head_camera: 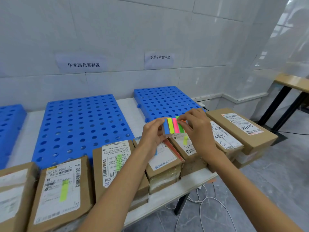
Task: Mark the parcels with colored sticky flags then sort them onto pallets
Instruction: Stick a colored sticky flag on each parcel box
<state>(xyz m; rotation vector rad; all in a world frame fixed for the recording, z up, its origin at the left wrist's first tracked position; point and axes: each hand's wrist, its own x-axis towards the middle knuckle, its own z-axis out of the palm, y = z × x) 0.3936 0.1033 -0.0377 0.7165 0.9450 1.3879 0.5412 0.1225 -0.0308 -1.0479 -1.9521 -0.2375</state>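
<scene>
My left hand (151,133) holds a pad of sticky flags (172,126) with blue, yellow-green, pink, green and orange strips, raised above the row of parcels. My right hand (195,124) pinches the pad's upper right part at the green and orange strips. Several brown cardboard parcels line the table's front edge. One parcel (61,190) at the left carries a yellow-green flag, as do the parcel (115,163) beside it and the parcel (185,144) under my hands. Three blue perforated pallets (80,124) (165,101) (10,124) lie behind them.
Two paper signs (83,64) (159,57) hang on the tiled wall above the pallets. A wooden table (292,82) with black legs stands at the right. White cables (205,203) lie on the grey floor under the white table (184,183).
</scene>
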